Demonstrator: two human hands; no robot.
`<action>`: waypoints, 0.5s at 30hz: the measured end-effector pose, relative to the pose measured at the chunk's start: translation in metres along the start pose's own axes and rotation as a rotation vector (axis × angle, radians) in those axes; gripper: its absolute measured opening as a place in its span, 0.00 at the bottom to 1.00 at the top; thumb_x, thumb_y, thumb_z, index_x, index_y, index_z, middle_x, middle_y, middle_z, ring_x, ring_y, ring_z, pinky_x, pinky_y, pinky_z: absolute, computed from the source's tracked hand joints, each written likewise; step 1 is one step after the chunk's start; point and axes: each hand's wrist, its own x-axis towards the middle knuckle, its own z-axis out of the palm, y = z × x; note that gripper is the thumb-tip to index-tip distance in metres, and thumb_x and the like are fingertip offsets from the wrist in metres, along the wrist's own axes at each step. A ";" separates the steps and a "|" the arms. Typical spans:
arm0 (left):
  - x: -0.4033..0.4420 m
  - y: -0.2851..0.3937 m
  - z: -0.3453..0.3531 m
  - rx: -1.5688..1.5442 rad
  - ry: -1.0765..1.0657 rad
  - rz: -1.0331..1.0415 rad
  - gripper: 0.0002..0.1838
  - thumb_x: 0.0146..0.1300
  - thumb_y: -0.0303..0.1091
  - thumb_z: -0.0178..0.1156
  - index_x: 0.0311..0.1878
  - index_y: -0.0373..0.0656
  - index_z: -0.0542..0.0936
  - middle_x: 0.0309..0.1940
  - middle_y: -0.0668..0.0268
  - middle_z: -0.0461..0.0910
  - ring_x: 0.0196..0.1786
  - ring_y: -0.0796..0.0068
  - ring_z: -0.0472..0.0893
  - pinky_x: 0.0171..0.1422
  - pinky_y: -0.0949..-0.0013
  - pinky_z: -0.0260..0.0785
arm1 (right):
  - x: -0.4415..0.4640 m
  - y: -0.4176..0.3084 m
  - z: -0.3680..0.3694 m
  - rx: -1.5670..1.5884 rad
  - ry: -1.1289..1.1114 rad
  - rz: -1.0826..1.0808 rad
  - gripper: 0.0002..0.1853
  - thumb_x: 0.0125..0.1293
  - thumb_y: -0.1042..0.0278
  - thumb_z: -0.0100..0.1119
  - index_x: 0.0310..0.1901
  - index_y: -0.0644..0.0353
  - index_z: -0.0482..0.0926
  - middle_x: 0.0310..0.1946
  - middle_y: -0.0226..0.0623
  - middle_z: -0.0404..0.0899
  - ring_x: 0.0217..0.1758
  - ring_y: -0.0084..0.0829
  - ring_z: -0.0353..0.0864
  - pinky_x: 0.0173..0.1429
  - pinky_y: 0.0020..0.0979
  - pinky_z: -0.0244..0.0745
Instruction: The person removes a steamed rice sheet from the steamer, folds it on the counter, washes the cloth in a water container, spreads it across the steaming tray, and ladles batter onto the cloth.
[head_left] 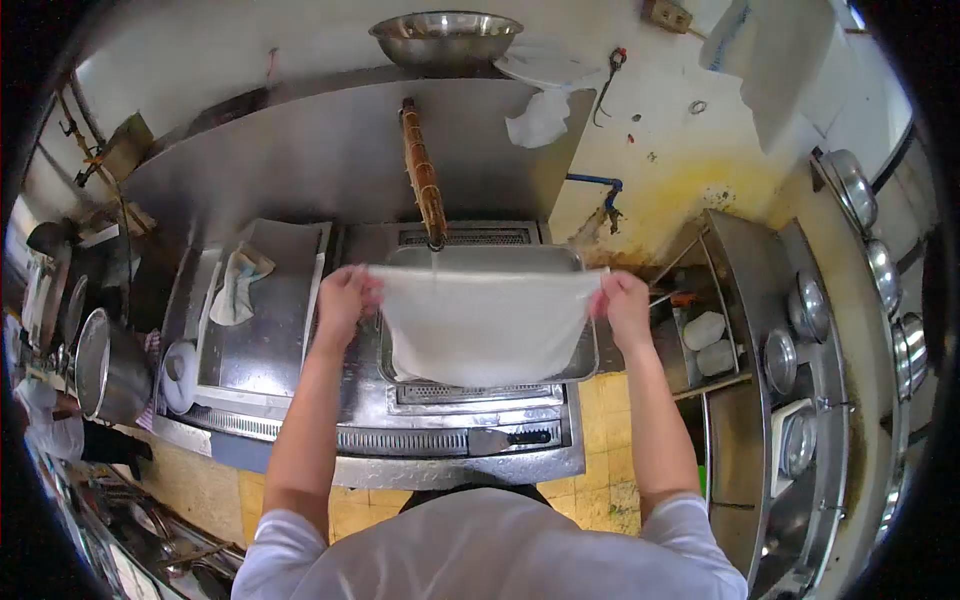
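A white cloth [485, 325] is stretched between my two hands over a rectangular metal tray [588, 360]. My left hand [347, 300] pinches its upper left corner, and my right hand [622, 303] grips the upper right corner. The cloth hangs down across the tray and hides most of its inside. Above the tray's far side, a long brown pipe-like spout [424, 175] ends, with a thin stream of water seemingly falling from it. The tray rests on a steel counter with slotted grates.
A scraper [508, 439] lies along the counter's front edge. To the left are a crumpled cloth [240, 285], a white lid [179, 377] and a large pot [112, 365]. Metal shelving [735, 430] with several bowls stands at right. A metal bowl [446, 38] sits on the back ledge.
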 end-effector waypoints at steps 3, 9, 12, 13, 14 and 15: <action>0.075 -0.017 0.055 -0.089 0.036 0.244 0.18 0.73 0.35 0.60 0.62 0.39 0.77 0.53 0.58 0.84 0.54 0.69 0.84 0.49 0.66 0.77 | 0.076 0.023 0.025 0.201 0.128 -0.096 0.14 0.75 0.69 0.53 0.56 0.67 0.80 0.42 0.44 0.83 0.46 0.31 0.83 0.49 0.33 0.80; 0.043 -0.072 0.089 0.817 -0.434 0.314 0.34 0.54 0.44 0.74 0.65 0.43 0.79 0.71 0.51 0.72 0.68 0.49 0.76 0.73 0.52 0.67 | 0.022 0.088 0.065 -0.800 -0.338 -0.504 0.31 0.63 0.74 0.58 0.70 0.62 0.71 0.64 0.53 0.77 0.68 0.52 0.75 0.71 0.43 0.71; -0.003 -0.135 0.069 1.298 -0.423 0.676 0.24 0.55 0.37 0.68 0.57 0.45 0.83 0.63 0.50 0.78 0.64 0.51 0.80 0.69 0.51 0.71 | -0.053 0.096 0.066 -1.160 -0.442 -0.429 0.27 0.57 0.76 0.56 0.62 0.62 0.79 0.60 0.55 0.79 0.69 0.53 0.74 0.70 0.47 0.72; -0.007 -0.142 0.065 1.380 -0.409 0.635 0.22 0.55 0.35 0.67 0.55 0.45 0.83 0.61 0.50 0.80 0.62 0.52 0.81 0.67 0.51 0.72 | -0.051 0.099 0.062 -1.237 -0.461 -0.356 0.25 0.57 0.76 0.57 0.59 0.62 0.80 0.59 0.55 0.80 0.68 0.52 0.75 0.69 0.47 0.73; -0.004 -0.145 0.059 1.438 -0.412 0.599 0.19 0.56 0.34 0.65 0.53 0.45 0.84 0.58 0.50 0.82 0.61 0.52 0.82 0.66 0.51 0.73 | -0.046 0.103 0.052 -1.314 -0.480 -0.280 0.22 0.57 0.76 0.57 0.56 0.61 0.82 0.58 0.54 0.81 0.67 0.51 0.76 0.68 0.47 0.74; -0.003 -0.144 0.054 1.496 -0.417 0.563 0.17 0.56 0.33 0.64 0.50 0.45 0.85 0.55 0.51 0.83 0.59 0.53 0.83 0.64 0.50 0.73 | -0.043 0.107 0.043 -1.389 -0.501 -0.202 0.20 0.57 0.76 0.57 0.52 0.61 0.84 0.57 0.54 0.82 0.66 0.51 0.77 0.68 0.47 0.75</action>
